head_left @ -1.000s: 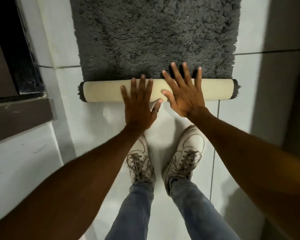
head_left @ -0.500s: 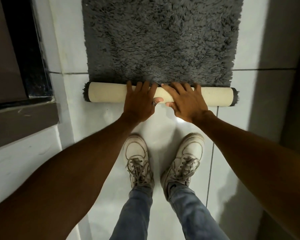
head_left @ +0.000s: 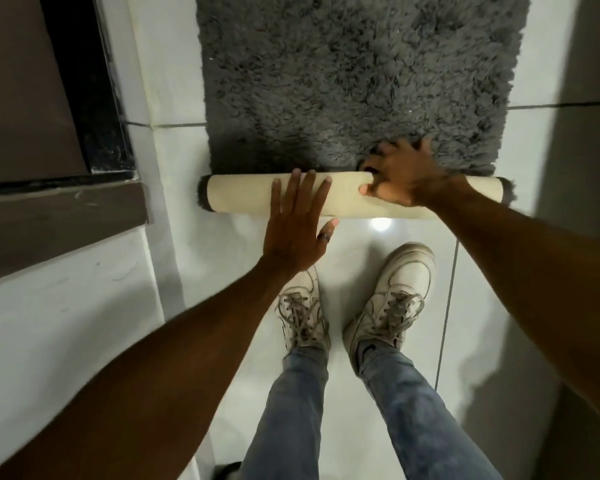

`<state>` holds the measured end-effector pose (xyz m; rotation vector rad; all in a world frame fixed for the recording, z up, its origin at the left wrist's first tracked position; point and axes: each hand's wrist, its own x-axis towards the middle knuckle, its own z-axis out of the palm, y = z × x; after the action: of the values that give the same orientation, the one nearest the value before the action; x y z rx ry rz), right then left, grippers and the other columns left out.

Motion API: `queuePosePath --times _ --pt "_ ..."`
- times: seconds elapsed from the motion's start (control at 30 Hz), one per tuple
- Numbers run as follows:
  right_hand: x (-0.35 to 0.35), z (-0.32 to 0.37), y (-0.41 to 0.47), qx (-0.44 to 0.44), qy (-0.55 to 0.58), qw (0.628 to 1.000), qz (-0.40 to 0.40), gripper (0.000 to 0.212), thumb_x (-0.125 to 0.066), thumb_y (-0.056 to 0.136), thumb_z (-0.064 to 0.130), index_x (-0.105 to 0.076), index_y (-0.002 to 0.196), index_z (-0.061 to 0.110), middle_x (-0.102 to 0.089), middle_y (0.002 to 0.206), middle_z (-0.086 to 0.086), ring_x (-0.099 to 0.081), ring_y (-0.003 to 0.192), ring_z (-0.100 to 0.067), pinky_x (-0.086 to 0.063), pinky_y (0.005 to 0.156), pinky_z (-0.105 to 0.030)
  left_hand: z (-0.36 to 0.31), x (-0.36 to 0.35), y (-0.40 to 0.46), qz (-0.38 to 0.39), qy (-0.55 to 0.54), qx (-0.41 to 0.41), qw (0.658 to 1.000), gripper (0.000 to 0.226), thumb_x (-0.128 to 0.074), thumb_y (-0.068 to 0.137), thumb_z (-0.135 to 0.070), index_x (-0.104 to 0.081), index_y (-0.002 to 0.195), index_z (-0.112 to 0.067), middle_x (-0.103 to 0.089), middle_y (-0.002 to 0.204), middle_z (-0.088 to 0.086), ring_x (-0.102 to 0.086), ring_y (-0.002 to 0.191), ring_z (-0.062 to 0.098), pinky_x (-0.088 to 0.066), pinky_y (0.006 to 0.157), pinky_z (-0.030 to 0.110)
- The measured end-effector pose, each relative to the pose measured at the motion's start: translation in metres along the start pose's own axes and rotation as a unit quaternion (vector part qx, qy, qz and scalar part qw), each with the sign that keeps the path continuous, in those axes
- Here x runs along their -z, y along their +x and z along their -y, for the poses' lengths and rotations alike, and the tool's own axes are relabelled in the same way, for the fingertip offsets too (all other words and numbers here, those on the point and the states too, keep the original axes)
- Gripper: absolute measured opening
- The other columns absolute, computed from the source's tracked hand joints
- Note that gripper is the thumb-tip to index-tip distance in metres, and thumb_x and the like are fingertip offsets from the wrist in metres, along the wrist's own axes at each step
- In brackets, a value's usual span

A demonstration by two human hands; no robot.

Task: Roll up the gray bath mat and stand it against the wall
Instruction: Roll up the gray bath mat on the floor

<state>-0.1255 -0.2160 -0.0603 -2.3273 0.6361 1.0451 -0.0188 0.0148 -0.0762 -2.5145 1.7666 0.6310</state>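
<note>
1. The gray bath mat (head_left: 361, 74) lies on the white tiled floor (head_left: 499, 271). Its near edge is wound into a tight tube, the roll (head_left: 243, 197), with the smooth cream backing outside and shaggy gray pile ahead, at 12 o'clock.
2. The left hand (head_left: 297, 226) rests flat with fingers spread on the roll, probably to push it forward.
3. The right hand (head_left: 400, 176) curls over the roll at 3 o'clock of the left hand, fingers clamped on it.
4. The wall (head_left: 49, 341) stands at 9 o'clock.

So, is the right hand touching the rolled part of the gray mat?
Touching. In the head view the right hand is draped over the cream roll, its thumb pressed on the near face and fingers curled behind.
</note>
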Motion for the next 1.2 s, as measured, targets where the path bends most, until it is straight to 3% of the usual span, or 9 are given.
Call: queuePosePath --times 0.07,0.2,0.3,0.37,0.5,0.7,0.83,0.93,1.2 --pt "-0.004 0.003 -0.007 -0.023 0.004 0.996 -0.09 0.067 -0.065 0.09 0.057 -0.055 0.147 0.023 -0.052 0.151 -0.015 -0.042 0.143 -0.04 -0.022 0.118 -0.066 0.009 -0.003 0.004 0.005 0.001 -0.02 1.0 0.07 -0.037 0.104 -0.055 -0.024 0.162 -0.018 -0.025 0.168 0.015 -0.015 0.157 0.038 -0.007 0.127 0.06" --pt "-0.04 0.022 -0.041 -0.034 -0.021 0.964 -0.262 0.059 -0.045 0.102 0.043 -0.049 0.154 0.014 -0.047 0.16 -0.02 -0.04 0.15 -0.043 -0.024 0.119 -0.071 0.02 0.009 0.052 -0.016 0.016 -0.011 1.0 0.063 -0.034 0.105 -0.057 -0.036 0.158 -0.023 -0.046 0.156 0.012 -0.033 0.15 0.039 -0.016 0.122 0.067" --pt "-0.062 0.029 -0.053 -0.017 -0.039 0.977 -0.21 0.073 -0.033 0.107 0.054 -0.02 0.17 0.019 -0.015 0.177 -0.015 -0.012 0.163 -0.043 -0.008 0.124 -0.075 0.03 0.024 0.085 -0.004 0.036 0.0 0.999 0.063 -0.031 0.105 -0.06 -0.038 0.156 -0.024 -0.045 0.157 0.013 -0.032 0.15 0.04 -0.015 0.121 0.07" --pt "-0.062 0.023 -0.044 -0.025 -0.047 0.978 -0.202 0.077 -0.03 0.106 0.06 -0.013 0.171 0.021 -0.007 0.178 -0.013 -0.005 0.164 -0.041 -0.005 0.125 -0.075 0.032 0.032 0.096 -0.016 0.055 0.014 0.998 0.066 -0.029 0.105 -0.061 -0.032 0.159 -0.023 -0.037 0.162 0.016 -0.027 0.152 0.041 -0.014 0.121 0.07" --pt "-0.03 0.009 -0.012 -0.03 -0.028 0.976 -0.216 0.077 -0.023 0.105 0.064 -0.019 0.169 0.022 -0.014 0.177 -0.014 -0.007 0.163 -0.043 -0.006 0.123 -0.078 0.028 0.038 0.089 -0.091 0.057 -0.003 0.994 0.063 -0.036 0.107 -0.055 -0.036 0.159 -0.019 -0.033 0.164 0.018 -0.025 0.153 0.042 -0.015 0.122 0.07" --pt "0.008 -0.006 0.005 -0.025 -0.044 0.968 -0.244 0.079 -0.02 0.103 0.07 -0.02 0.169 0.026 -0.014 0.177 -0.015 -0.008 0.163 -0.045 -0.005 0.121 -0.081 0.02 0.032 0.081 -0.071 0.056 -0.007 0.996 0.064 -0.037 0.105 -0.059 -0.029 0.161 -0.029 -0.028 0.168 0.012 -0.021 0.155 0.04 -0.012 0.12 0.073" --pt "0.008 -0.009 0.003 0.015 -0.076 0.969 -0.234 0.096 -0.05 0.094 0.072 -0.018 0.169 0.023 -0.019 0.176 -0.017 -0.016 0.161 -0.047 -0.006 0.12 -0.08 0.034 0.044 0.118 -0.038 0.062 -0.008 0.997 0.072 -0.034 0.1 -0.069 -0.03 0.16 -0.031 -0.039 0.162 0.011 -0.031 0.151 0.038 -0.013 0.118 0.075" --pt "0.025 -0.007 0.015 -0.023 -0.062 0.977 -0.202 0.104 -0.078 0.085 0.048 -0.018 0.167 0.025 -0.031 0.169 -0.016 -0.029 0.154 -0.045 -0.013 0.122 -0.077 0.038 0.055 0.138 -0.015 0.075 -0.008 0.997 0.074 -0.032 0.097 -0.073 -0.035 0.158 -0.03 -0.048 0.153 0.01 -0.042 0.142 0.037 -0.018 0.117 0.073" --pt "0.039 0.005 0.005 -0.044 -0.02 0.983 -0.175 0.082 -0.077 0.088 0.035 -0.037 0.159 0.029 -0.055 0.15 -0.01 -0.047 0.139 -0.045 -0.025 0.12 -0.071 0.035 0.068 0.131 0.024 0.043 -0.01 0.999 0.074 -0.037 0.096 -0.073 -0.04 0.155 -0.028 -0.055 0.146 0.011 -0.05 0.133 0.034 -0.026 0.116 0.067"
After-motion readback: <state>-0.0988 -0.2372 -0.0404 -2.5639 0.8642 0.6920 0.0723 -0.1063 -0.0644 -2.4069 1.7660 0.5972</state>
